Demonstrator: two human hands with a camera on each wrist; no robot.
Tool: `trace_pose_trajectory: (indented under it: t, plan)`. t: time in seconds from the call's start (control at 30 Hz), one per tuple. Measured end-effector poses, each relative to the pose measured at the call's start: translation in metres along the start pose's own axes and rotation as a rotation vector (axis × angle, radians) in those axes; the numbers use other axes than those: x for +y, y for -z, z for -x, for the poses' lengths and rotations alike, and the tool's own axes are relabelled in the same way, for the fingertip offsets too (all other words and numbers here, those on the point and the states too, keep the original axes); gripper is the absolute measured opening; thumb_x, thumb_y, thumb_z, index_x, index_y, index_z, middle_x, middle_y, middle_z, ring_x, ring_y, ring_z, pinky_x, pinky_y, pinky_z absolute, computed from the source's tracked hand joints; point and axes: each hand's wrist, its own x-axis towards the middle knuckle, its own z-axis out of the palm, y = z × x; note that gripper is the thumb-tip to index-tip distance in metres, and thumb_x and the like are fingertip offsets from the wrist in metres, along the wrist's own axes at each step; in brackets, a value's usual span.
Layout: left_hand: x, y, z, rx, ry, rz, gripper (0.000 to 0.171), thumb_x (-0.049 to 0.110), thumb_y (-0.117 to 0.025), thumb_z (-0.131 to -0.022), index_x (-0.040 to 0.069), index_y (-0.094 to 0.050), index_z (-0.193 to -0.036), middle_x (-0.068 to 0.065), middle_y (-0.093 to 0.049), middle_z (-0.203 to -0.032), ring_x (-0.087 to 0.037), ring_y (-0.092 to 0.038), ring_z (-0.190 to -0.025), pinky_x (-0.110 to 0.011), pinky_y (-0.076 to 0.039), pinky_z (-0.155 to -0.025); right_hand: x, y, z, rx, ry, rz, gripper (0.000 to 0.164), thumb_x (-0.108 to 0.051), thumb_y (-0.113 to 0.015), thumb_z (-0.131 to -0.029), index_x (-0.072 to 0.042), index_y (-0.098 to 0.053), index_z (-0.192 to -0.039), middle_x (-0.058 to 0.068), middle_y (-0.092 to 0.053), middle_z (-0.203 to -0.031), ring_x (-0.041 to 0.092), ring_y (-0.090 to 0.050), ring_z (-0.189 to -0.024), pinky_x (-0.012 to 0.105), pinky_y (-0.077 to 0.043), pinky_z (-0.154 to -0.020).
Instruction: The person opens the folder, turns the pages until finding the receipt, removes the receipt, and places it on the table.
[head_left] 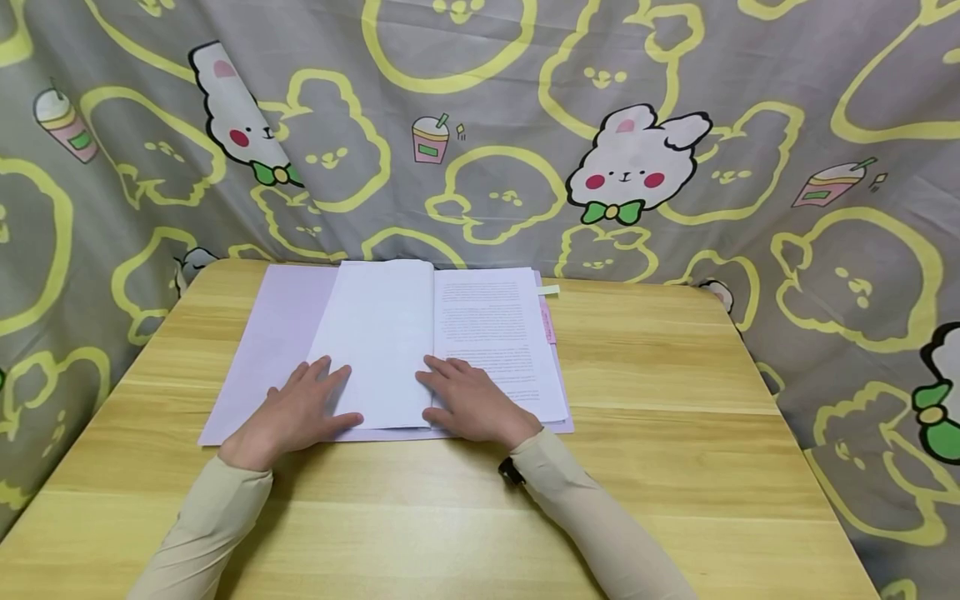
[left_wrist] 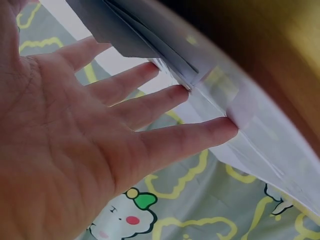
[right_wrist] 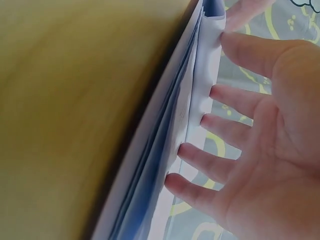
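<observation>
A lilac folder (head_left: 281, 321) lies spread on the table with a stack of papers in it. On the left is a blank white sheet (head_left: 382, 333); on the right is a printed page (head_left: 487, 321), its text upside down to me. My left hand (head_left: 300, 408) rests with fingers spread over the blank sheet's left edge and the folder. My right hand (head_left: 476, 402) touches the papers near the fold, fingertips on the crease and palm over the printed page. In the right wrist view the fingertips (right_wrist: 172, 182) touch the paper, with several layered sheets beneath.
A pale sticky tab (head_left: 550, 290) and a pink tab (head_left: 549, 322) stick out at the folder's right side. The wooden table (head_left: 660, 400) extends around it. A grey patterned curtain (head_left: 510, 100) hangs behind the table and along both sides.
</observation>
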Motion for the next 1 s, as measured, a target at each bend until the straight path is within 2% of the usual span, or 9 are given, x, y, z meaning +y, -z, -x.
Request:
trace_pose_trajectory:
  t: [0.13, 0.37, 0.63, 1.0]
  plan:
    - [0.000, 0.000, 0.001, -0.001, -0.002, -0.006, 0.086, 0.055, -0.071, -0.090, 0.003, -0.044, -0.153, -0.035, -0.031, -0.157, -0.062, -0.027, -0.142, -0.086, -0.030, -0.095, 0.002, 0.003, 0.000, 0.002, 0.000, -0.021, 0.061, -0.041, -0.059, -0.103, -0.017, -0.043, -0.156, 0.006, -0.031, -0.167, 0.029, -0.032, -0.153, 0.051, -0.032, -0.120]
    - [-0.001, 0.002, 0.003, -0.003, -0.012, -0.007, 0.088, 0.057, -0.071, -0.089, 0.003, -0.044, -0.153, -0.035, -0.032, -0.157, -0.062, -0.029, -0.141, -0.086, -0.032, -0.092, 0.011, 0.011, 0.002, 0.018, -0.039, -0.149, 0.057, -0.037, -0.060, -0.103, -0.016, -0.046, -0.154, 0.010, -0.040, -0.162, 0.028, -0.035, -0.150, 0.044, -0.029, -0.122]
    - [-0.001, 0.001, 0.000, -0.008, -0.005, 0.007, 0.086, 0.054, -0.071, -0.090, 0.003, -0.044, -0.153, -0.034, -0.031, -0.158, -0.062, -0.027, -0.143, -0.086, -0.029, -0.096, 0.030, 0.019, 0.006, 0.079, -0.070, -0.221, 0.056, -0.037, -0.060, -0.103, -0.013, -0.048, -0.153, 0.012, -0.045, -0.158, 0.030, -0.038, -0.148, 0.042, -0.030, -0.122]
    - [-0.001, -0.001, 0.000, -0.010, -0.002, 0.007, 0.086, 0.055, -0.071, -0.090, 0.003, -0.043, -0.154, -0.034, -0.031, -0.158, -0.062, -0.027, -0.142, -0.087, -0.029, -0.095, 0.054, 0.036, 0.016, 0.130, -0.206, -0.327, 0.058, -0.038, -0.059, -0.103, -0.007, -0.049, -0.151, 0.014, -0.048, -0.155, 0.033, -0.038, -0.148, 0.047, -0.031, -0.121]
